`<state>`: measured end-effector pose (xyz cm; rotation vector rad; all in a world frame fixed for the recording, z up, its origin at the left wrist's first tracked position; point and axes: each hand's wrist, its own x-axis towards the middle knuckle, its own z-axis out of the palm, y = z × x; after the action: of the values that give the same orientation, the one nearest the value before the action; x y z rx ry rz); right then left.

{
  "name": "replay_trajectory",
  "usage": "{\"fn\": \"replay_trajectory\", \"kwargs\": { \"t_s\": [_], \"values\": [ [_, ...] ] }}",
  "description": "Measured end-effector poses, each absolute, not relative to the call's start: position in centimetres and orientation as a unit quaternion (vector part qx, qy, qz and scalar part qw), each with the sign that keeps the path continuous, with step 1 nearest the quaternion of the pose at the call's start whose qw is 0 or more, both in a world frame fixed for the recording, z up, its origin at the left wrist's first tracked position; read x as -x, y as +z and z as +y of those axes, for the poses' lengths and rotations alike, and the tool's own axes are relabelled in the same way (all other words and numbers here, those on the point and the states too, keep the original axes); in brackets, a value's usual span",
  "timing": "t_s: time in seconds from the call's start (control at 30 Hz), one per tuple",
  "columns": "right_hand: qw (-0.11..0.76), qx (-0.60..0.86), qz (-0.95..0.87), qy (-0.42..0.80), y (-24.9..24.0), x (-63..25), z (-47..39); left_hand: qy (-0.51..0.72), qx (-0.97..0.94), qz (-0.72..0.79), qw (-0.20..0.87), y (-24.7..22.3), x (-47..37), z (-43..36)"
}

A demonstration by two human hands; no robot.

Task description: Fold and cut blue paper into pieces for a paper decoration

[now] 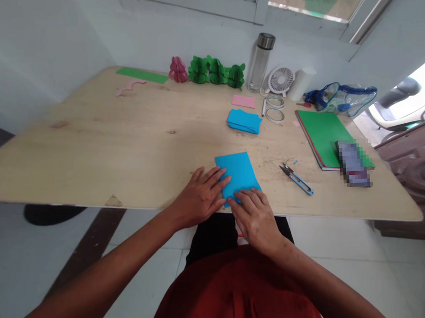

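Note:
A sheet of blue paper [237, 172] lies on the table near its front edge, just in front of me. My left hand [202, 197] rests palm down along the left side of the sheet, fingers stretched out and their tips on the paper. At the sheet's near edge, my right hand [254, 213] has its fingers bent over the paper, with the thumb close to the index finger. Part of the near edge is hidden under my fingers. To the right of the sheet lies a pair of thread snips [296, 179] with light blue handles.
Beyond the sheet are a stack of blue paper [244, 121], pink paper [243, 101] and tape rolls [275, 115]. Green paper ornaments [215, 71], a glass bottle [257, 66] and a small fan [280, 81] stand at the back. A phone [353, 163] overlaps a green pad [327, 134].

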<state>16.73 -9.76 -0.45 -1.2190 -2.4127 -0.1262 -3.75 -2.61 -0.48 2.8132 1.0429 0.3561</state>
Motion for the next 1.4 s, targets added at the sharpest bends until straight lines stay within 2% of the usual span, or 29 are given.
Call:
{"fn": "replay_trajectory", "kwargs": {
  "t_s": [0.47, 0.93, 1.07, 1.17, 1.4],
  "values": [
    [0.156, 0.453, -0.876, -0.058, 0.5, -17.1, -10.3, 0.123, -0.931, 0.338, 0.055, -0.6, 3.8, -2.6],
    [0.16, 0.555, -0.806, -0.128, 1.1, -22.2, -12.2, 0.118, -0.934, 0.335, 0.043, -1.0, 3.9, -2.5],
    [0.187, 0.539, -0.816, -0.089, 1.5, -19.4, -12.3, 0.114, -0.935, 0.333, 0.041, -1.0, 3.9, -2.5],
    [0.175, 0.506, -0.843, -0.039, 0.9, -17.3, -11.9, 0.113, -0.934, 0.335, 0.044, -0.9, 3.9, -2.5],
    [0.144, 0.482, -0.864, -0.013, -0.4, -16.8, -11.2, 0.122, -0.935, 0.331, 0.041, -0.7, 3.8, -2.7]
  ]
}}
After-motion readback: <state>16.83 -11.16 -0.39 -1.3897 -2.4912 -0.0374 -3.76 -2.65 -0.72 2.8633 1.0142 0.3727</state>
